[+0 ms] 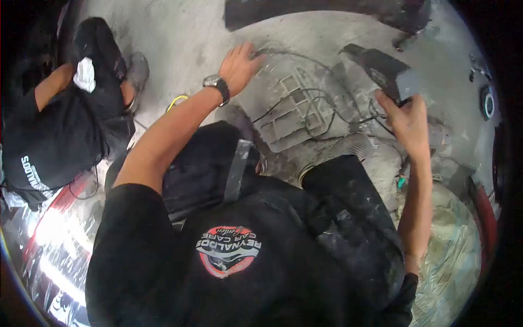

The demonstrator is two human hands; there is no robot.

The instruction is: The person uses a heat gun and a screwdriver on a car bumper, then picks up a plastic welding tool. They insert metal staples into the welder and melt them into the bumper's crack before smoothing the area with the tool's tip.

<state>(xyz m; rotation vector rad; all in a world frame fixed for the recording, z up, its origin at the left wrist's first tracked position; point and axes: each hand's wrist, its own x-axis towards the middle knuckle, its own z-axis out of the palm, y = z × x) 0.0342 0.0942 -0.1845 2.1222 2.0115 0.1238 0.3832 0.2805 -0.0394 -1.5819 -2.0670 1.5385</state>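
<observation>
Our right hand (408, 125) grips the black-and-grey flat angular piece (381, 70), upper right of frame. Left hand (238, 70), upper centre, is at the thin dark cable (297, 54); can't tell if pinching. We'd best keep slack untangled.

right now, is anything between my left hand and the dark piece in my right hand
A thin cable: it curves across the gap between your left hand and the dark piece in your right hand. Cable loops lie over the gray panel, nearer you. Nothing bulky visibly blocks the way.
</observation>
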